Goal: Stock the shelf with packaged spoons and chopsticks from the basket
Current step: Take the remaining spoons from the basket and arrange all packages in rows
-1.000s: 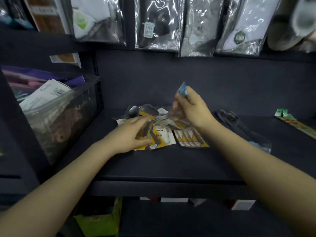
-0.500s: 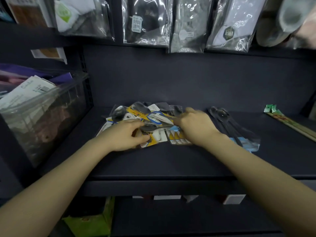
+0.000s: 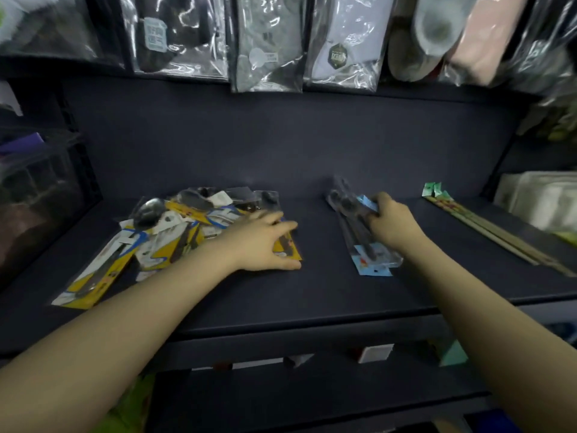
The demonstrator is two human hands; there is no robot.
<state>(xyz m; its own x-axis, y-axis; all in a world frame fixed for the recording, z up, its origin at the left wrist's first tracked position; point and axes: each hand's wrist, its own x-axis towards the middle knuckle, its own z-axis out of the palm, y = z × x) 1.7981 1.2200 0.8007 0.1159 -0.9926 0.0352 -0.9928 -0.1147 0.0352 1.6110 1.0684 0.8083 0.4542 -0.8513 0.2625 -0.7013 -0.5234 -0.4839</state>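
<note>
A loose pile of yellow-and-white carded spoon packs (image 3: 175, 232) lies on the dark shelf (image 3: 312, 292) at the left. My left hand (image 3: 262, 242) rests flat on the pile's right side, fingers spread over a yellow pack. To the right lies a clear pack of dark spoons with blue card ends (image 3: 359, 232). My right hand (image 3: 393, 226) is on that pack, its fingers pinching a blue-tagged packet at the pack's far end. Long chopstick packs (image 3: 487, 229) with a green header lie at the far right.
A clear plastic bin (image 3: 40, 195) stands on the shelf's left end. Bagged socks (image 3: 268, 48) hang above along the top shelf edge. Pale folded goods (image 3: 543, 198) sit at the far right. Boxes and green packaging show on the level below.
My right hand has carried the blue-tagged packet from the left pile over to the blue spoon pack on the right. My left hand slid right across the pile. The view panned right.
</note>
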